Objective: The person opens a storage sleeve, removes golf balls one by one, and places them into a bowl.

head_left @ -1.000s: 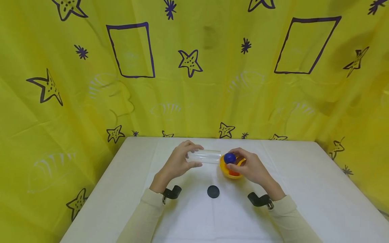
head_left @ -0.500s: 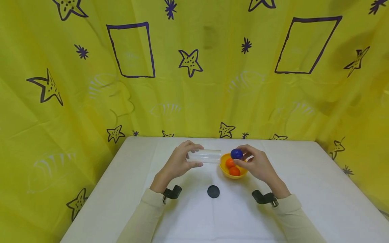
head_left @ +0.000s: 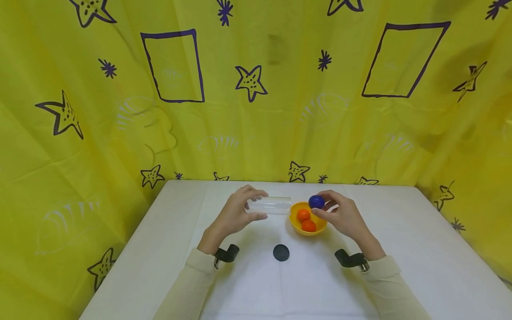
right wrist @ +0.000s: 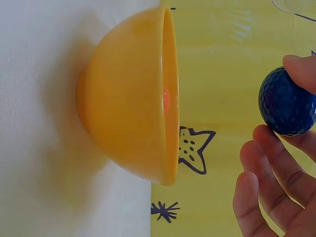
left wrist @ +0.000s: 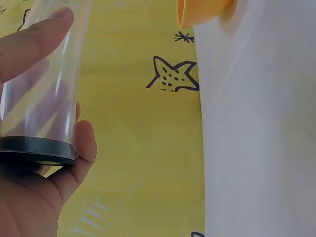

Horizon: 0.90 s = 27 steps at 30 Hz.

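Observation:
My left hand (head_left: 236, 211) grips a clear plastic tube (head_left: 274, 205) lying sideways in the air, its bare end facing right. In the left wrist view a black cap (left wrist: 37, 149) closes the tube's near end, and the tube looks empty. Thumb and fingertips of my right hand (head_left: 346, 215) pinch a dark blue golf ball (right wrist: 286, 101) above the right rim of a yellow bowl (right wrist: 128, 98). Two orange balls (head_left: 303, 215) lie inside that bowl. The tube's right end is close to the bowl's left rim.
A round black lid (head_left: 281, 252) lies flat on the white-covered table (head_left: 256, 289), in front of the bowl. Behind and beside the table hangs a yellow curtain (head_left: 256, 133) with drawn stars. Each wrist wears a black camera mount (head_left: 228, 253).
My right hand has drawn the blue golf ball away from the tube's end, to the right and slightly up. The orange balls now show more fully. My left hand and the tube stay put.

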Available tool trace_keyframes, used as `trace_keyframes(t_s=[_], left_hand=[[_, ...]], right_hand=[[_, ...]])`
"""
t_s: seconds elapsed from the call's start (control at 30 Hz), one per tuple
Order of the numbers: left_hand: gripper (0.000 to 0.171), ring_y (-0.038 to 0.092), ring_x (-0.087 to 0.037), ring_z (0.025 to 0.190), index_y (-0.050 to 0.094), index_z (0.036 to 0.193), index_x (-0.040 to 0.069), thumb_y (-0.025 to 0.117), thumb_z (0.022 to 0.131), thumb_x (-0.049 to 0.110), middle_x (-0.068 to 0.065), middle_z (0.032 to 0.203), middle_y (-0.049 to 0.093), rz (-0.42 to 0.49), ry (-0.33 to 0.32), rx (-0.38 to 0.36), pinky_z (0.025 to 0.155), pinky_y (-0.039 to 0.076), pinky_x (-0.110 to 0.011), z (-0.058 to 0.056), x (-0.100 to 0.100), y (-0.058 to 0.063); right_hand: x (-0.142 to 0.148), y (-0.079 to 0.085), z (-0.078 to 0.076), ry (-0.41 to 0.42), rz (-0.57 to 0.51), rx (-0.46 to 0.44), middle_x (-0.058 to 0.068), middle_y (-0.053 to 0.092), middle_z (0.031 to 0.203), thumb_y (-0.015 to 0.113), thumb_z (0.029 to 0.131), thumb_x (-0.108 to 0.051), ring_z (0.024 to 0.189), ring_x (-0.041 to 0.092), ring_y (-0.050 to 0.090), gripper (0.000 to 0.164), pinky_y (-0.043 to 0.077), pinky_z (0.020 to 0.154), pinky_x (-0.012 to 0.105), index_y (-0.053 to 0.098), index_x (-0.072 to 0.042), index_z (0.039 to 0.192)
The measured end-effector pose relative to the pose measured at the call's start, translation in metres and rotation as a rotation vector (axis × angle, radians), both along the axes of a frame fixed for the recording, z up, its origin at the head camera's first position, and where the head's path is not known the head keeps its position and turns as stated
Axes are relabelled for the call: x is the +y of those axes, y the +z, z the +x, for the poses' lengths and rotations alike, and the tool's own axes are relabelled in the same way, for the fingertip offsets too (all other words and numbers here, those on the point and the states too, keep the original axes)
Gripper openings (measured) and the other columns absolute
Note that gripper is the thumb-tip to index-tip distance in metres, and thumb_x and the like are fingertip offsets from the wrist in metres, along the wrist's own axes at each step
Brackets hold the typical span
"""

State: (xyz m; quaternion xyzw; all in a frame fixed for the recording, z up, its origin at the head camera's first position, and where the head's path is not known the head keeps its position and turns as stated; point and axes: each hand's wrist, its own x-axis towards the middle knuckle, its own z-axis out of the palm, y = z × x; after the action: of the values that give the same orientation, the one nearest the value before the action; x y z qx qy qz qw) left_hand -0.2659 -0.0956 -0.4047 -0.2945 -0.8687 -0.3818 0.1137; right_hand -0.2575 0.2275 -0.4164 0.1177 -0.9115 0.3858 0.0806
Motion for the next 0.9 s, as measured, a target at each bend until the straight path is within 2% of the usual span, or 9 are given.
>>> trace_keyframes(t_s=[0.17, 0.33, 0.43, 0.67, 0.9], left_hand=[[0.050, 0.059, -0.019, 0.105, 0.070, 0.126, 0.016, 0.089, 0.080, 0.019, -0.002, 0.115, 0.066, 0.002, -0.001, 0.001, 0.082, 0.055, -0.035, 0.000, 0.000, 0.000], [0.049, 0.059, -0.020, 0.105, 0.070, 0.126, 0.016, 0.089, 0.080, 0.018, -0.003, 0.115, 0.066, 0.008, -0.002, -0.005, 0.082, 0.056, -0.039, 0.000, 0.000, 0.000], [0.050, 0.060, -0.021, 0.105, 0.070, 0.126, 0.016, 0.089, 0.080, 0.018, -0.004, 0.115, 0.066, 0.011, -0.003, -0.007, 0.082, 0.056, -0.038, 0.000, 0.000, 0.000], [0.051, 0.062, -0.032, 0.108, 0.069, 0.127, 0.013, 0.088, 0.080, 0.018, -0.006, 0.116, 0.066, 0.031, -0.016, -0.013, 0.080, 0.052, -0.031, 0.000, 0.000, 0.001], [0.050, 0.062, -0.027, 0.105, 0.070, 0.126, 0.013, 0.089, 0.080, 0.018, -0.003, 0.114, 0.066, 0.024, -0.008, -0.008, 0.080, 0.053, -0.030, 0.000, 0.000, 0.002]], right_hand=[[0.002, 0.000, 0.000, -0.011, -0.003, -0.014, 0.015, 0.068, 0.117, 0.078, 0.092, -0.032, 0.099, 0.028, 0.062, 0.048, 0.052, 0.078, 0.031, 0.062, -0.009, 0.130], [0.003, -0.001, -0.001, -0.017, -0.004, -0.027, 0.015, 0.068, 0.118, 0.078, 0.092, -0.033, 0.100, 0.029, 0.061, 0.049, 0.052, 0.077, 0.031, 0.062, -0.009, 0.131], [0.004, -0.002, -0.003, -0.020, -0.003, -0.036, 0.015, 0.068, 0.119, 0.078, 0.092, -0.033, 0.101, 0.029, 0.061, 0.049, 0.052, 0.077, 0.031, 0.062, -0.009, 0.131], [0.011, -0.011, -0.007, -0.032, 0.014, -0.084, 0.016, 0.067, 0.121, 0.077, 0.092, -0.034, 0.102, 0.028, 0.060, 0.050, 0.051, 0.076, 0.030, 0.061, -0.008, 0.132], [0.017, -0.023, -0.013, -0.022, 0.034, -0.109, 0.017, 0.066, 0.121, 0.077, 0.092, -0.032, 0.101, 0.028, 0.059, 0.048, 0.051, 0.076, 0.030, 0.061, -0.006, 0.130]])
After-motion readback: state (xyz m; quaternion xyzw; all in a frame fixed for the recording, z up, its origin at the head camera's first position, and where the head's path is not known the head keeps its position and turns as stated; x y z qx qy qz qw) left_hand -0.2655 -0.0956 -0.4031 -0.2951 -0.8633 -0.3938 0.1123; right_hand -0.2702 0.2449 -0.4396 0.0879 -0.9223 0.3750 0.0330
